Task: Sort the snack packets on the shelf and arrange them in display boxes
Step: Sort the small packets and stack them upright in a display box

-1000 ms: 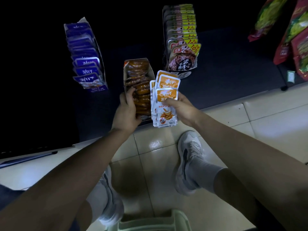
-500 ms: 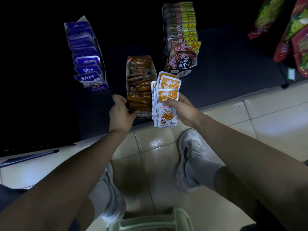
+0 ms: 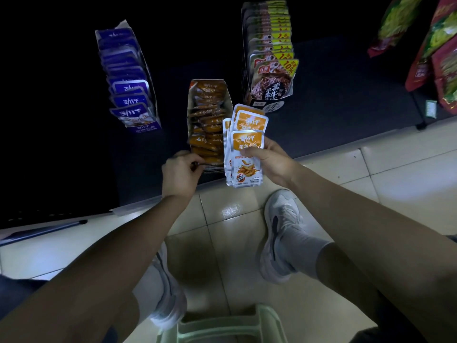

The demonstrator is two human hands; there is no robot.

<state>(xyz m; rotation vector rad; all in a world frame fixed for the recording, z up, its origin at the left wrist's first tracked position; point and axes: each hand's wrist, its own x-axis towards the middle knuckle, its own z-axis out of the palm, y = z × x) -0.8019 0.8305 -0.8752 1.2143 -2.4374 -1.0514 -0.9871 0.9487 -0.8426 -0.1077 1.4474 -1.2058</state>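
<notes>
Left hand [image 3: 180, 172] pulled back to orange box [image 3: 190, 105] front, fingers' hold unclear | right hand [image 3: 269, 160] pinches packets [image 3: 247, 144] | blue box [image 3: 146, 128] left

The open box [image 3: 229, 96] was set just left of the held packets [image 3: 247, 167]. The left box [image 3: 146, 129] and right box [image 3: 268, 105] were placed behind.

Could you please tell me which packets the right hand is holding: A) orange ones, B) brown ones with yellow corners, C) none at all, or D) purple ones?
A: the right hand grips a fanned stack of orange packets, matching those in the middle display box.
</notes>
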